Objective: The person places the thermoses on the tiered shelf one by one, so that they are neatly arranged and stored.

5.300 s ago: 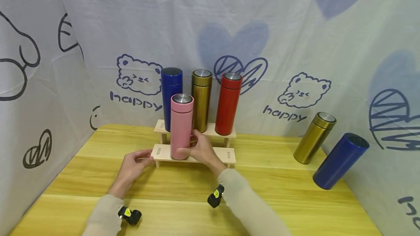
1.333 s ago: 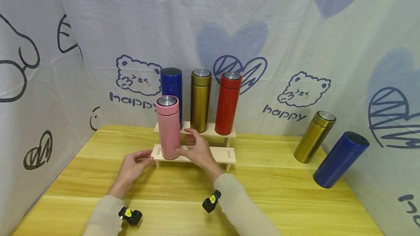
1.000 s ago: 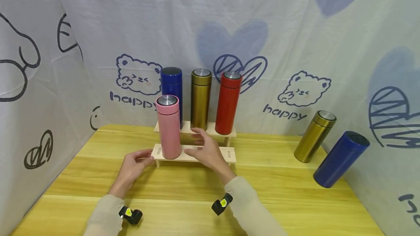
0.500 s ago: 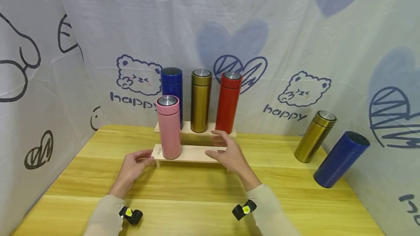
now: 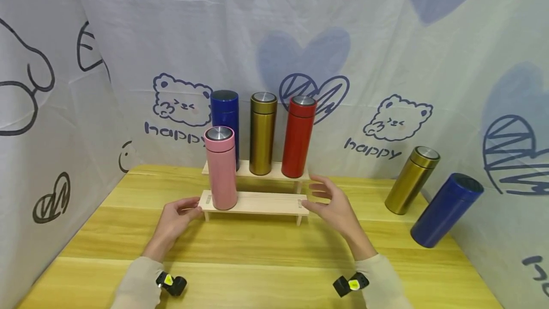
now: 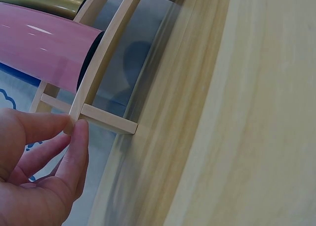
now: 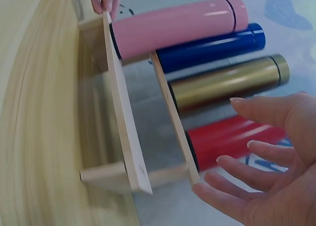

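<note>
My left hand (image 5: pixel 173 221) pinches the left end of the wooden two-step display rack (image 5: pixel 270 202) between thumb and forefinger, plain in the left wrist view. On the rack's lower step, near that end, a pink thermos (image 5: pixel 222 170) stands upright. Behind it on the upper step stand a blue thermos (image 5: pixel 225 108), a gold thermos (image 5: pixel 261 139) and a red thermos (image 5: pixel 297 142). My right hand (image 5: pixel 336 206), fingers spread and holding nothing, is at the rack's right end. In the right wrist view its fingers (image 7: pixel 247 174) lie close to the upper step and the red thermos.
Farther right on the wooden table (image 5: pixel 253 252), another gold thermos (image 5: pixel 409 185) and another blue thermos (image 5: pixel 443 213) stand near the side curtain (image 5: pixel 514 166). A printed white curtain (image 5: pixel 240 46) hangs behind the rack.
The pink thermos has shifted left along the lower step. My right hand has let go of it and moved right to the rack's right end. The left hand stays put.
</note>
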Available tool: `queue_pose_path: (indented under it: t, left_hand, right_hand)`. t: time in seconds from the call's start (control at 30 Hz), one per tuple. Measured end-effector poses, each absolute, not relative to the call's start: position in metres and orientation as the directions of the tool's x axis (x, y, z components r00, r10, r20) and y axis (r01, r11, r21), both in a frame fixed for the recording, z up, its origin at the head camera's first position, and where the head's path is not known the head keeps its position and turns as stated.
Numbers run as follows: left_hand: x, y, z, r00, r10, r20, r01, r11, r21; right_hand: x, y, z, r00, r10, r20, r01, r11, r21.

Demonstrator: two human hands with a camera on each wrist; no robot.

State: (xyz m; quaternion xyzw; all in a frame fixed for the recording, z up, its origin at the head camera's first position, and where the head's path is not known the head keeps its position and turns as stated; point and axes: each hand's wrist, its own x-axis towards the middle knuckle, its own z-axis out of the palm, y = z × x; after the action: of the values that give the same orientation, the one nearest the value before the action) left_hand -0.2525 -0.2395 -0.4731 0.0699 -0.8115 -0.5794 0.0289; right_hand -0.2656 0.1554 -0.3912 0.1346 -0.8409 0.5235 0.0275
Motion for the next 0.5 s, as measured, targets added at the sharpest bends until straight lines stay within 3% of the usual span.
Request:
queue_pose_path:
  t: [0.5]
  left_hand:
    - [-0.252, -0.239, -0.473, -0.989, -0.146, -0.035, -0.080, 0.311, 0.947]
  right_hand:
    - [-0.250, 0.225, -0.392, -0.977, -0.097, 0.190, -0.212, 0.550, -0.808]
